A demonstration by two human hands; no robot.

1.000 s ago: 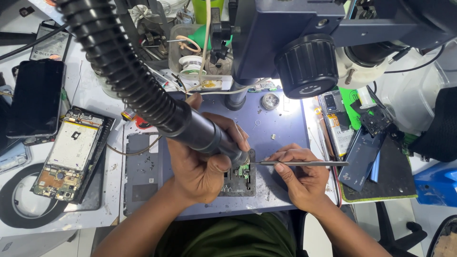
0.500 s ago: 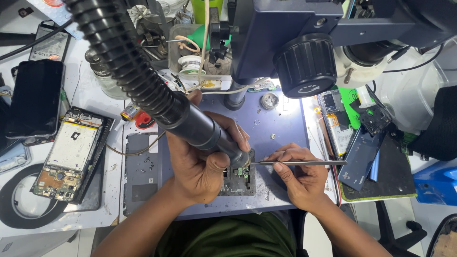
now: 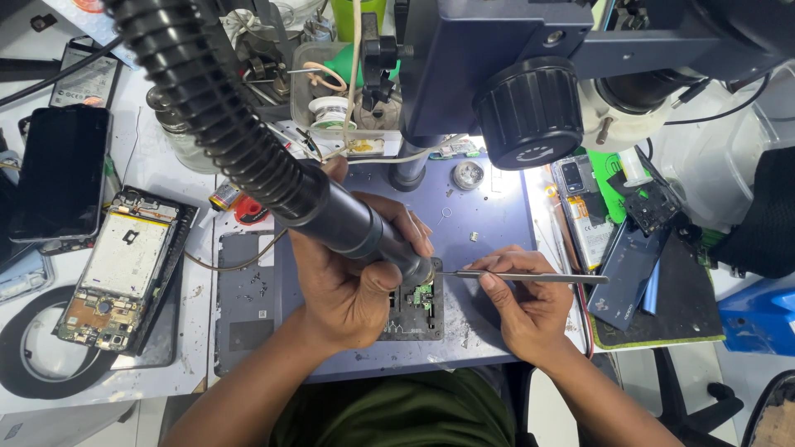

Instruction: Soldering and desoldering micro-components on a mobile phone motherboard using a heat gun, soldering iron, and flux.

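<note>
The left hand [image 3: 352, 281] is closed around the dark barrel of a hot-air nozzle [image 3: 364, 232], its fingers wrapped over the top and the tip angled down toward a small circuit board [image 3: 416, 302] that lies in a dark holder on the bench, just below and between both hands. The nozzle runs back up and to the left into a thick black ribbed hose [image 3: 207, 108] that crosses the upper left of the view. The right hand [image 3: 522, 302] pinches a pair of slim metal tweezers [image 3: 522, 276] between thumb and fingers, held nearly level, with the points reaching left to the upper edge of the circuit board, right beside the nozzle tip. The board sits on a blue-grey work mat [image 3: 497, 223] lit from above, scattered with tiny screws and bits. Over the mat hangs the dark body of a microscope [image 3: 489, 66] with a large black focus knob [image 3: 530, 112]. To the left of the mat lies a grey phone back panel [image 3: 244, 306], and further left an opened phone [image 3: 124, 269] with its inner boards exposed, beside a dark phone [image 3: 62, 174] lying screen up. To the right of the mat a blue phone cover [image 3: 629, 269] rests on a black pad. Behind the mat stands a clear tray with a spool of solder wire [image 3: 331, 109].
</note>
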